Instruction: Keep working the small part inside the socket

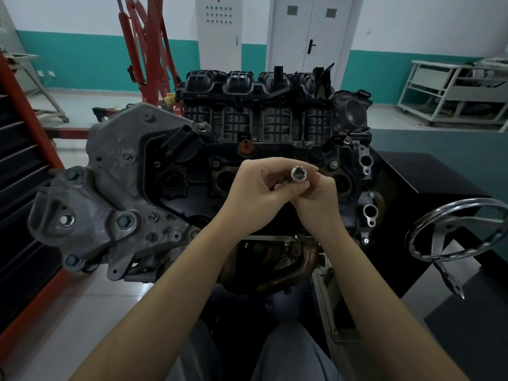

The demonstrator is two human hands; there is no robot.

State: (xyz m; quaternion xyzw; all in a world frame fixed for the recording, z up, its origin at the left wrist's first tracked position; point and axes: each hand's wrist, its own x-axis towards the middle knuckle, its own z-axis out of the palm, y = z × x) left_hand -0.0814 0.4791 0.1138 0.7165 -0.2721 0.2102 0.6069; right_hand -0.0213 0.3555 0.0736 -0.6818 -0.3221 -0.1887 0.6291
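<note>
Together, my left hand [257, 185] and right hand [313, 193] pinching shiny round steel socket [298, 173], fingers curled, black engine [247, 149] at twelve o'clock.

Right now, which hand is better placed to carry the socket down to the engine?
Probably the right hand: its fingers pinch the socket, open end up, while the left hand grips the part behind it.

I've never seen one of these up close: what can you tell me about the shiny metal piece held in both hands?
The socket looks like polished chrome steel, a short round tube whose open end faces the camera, showing a faceted inner wall. The right hand and left hand pinch it together, above the dark engine. Its rear end is hidden by fingers.
</note>
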